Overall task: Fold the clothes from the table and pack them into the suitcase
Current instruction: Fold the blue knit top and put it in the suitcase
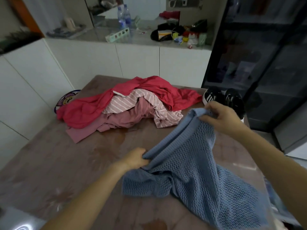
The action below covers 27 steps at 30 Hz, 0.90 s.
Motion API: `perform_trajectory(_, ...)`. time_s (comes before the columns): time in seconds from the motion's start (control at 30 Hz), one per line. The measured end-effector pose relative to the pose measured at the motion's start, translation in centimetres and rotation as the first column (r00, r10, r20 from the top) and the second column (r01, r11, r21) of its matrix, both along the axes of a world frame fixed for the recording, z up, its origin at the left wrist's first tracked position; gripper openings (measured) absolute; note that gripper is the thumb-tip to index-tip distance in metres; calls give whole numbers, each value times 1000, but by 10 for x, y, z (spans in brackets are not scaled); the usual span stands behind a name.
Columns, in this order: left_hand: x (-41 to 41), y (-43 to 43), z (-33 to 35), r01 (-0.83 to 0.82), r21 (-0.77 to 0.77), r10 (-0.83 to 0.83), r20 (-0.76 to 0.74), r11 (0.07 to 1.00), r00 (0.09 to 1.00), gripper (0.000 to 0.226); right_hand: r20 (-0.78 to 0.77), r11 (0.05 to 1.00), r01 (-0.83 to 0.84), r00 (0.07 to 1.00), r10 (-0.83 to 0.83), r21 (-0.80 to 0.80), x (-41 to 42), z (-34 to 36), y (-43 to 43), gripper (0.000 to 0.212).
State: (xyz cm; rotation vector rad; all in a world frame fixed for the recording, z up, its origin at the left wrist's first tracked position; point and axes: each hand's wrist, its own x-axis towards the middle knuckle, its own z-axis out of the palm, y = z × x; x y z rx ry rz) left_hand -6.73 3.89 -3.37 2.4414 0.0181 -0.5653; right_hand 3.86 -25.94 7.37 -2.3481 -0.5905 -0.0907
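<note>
A blue open-knit sweater (196, 171) hangs between my hands over the near right of the brown table (58, 163), its lower part bunched on the tabletop. My left hand (135, 159) grips the ribbed hem at one corner. My right hand (219, 117) pinches the same ribbed edge higher up and farther back. At the table's far side lies a pile of clothes: a red garment (154, 87) on top, a pink white-striped one (127, 102) under it and a dusty-pink one (116, 122) at the bottom. No suitcase is in view.
Black-and-white sneakers (222, 100) sit by the table's far right corner, next to a dark glass cabinet (265, 63). A colourful round object (66, 100) pokes out at the far left edge. White cabinets with a cluttered counter (132, 35) stand behind.
</note>
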Motion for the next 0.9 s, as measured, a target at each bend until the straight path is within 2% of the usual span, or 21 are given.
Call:
perform_trajectory(0.1, 18, 13, 26, -50, 61, 46, 55, 997, 997, 42, 48, 977, 103, 994, -95, -189, 6, 16, -23, 24)
perform_trajectory(0.17, 30, 20, 48, -108, -58, 112, 76, 992, 991, 41, 53, 949, 129, 992, -119, -286, 10, 27, -38, 25)
perform_trajectory(0.23, 39, 24, 72, -93, -104, 104, 107, 990, 989, 39, -15, 914, 71, 996, -84, -399, 17, 35, -51, 22)
perform_trajectory(0.3, 46, 24, 91, -12, -118, 25, 107, 993, 994, 34, -50, 807, 30, 996, -73, -590, 25, 41, -63, 14)
perform_trajectory(0.4, 49, 25, 103, 93, -200, -106, -55, 975, 993, 24, 91, 610, 133, 991, -100, -781, 35, 42, -75, 16)
perform_trajectory(0.47, 52, 29, 99, 165, -88, -174, -105, 982, 979, 26, 168, 592, 209, 978, -125, -779, 39, 40, -76, 14)
perform_trajectory(0.53, 59, 35, 90, 152, 38, -149, -69, 988, 986, 18, 125, 658, 241, 968, -219, -714, 44, 35, -69, 11)
perform_trajectory(0.63, 76, 44, 78, -72, 189, 44, 148, 979, 988, 44, 75, 742, 276, 953, -293, -611, 61, 18, -54, 14)
perform_trajectory(0.7, 83, 45, 72, -249, 251, 169, 303, 935, 938, 48, 74, 795, 287, 953, -295, -534, 74, 7, -43, 11)
perform_trajectory(0.8, 93, 40, 61, -425, 208, 316, 410, 881, 856, 39, 70, 844, 288, 955, -288, -454, 97, -4, -23, 13)
perform_trajectory(0.9, 104, 34, 40, -470, -8, 438, 378, 883, 816, 24, 71, 882, 308, 950, -303, -357, 114, -17, -4, 10)
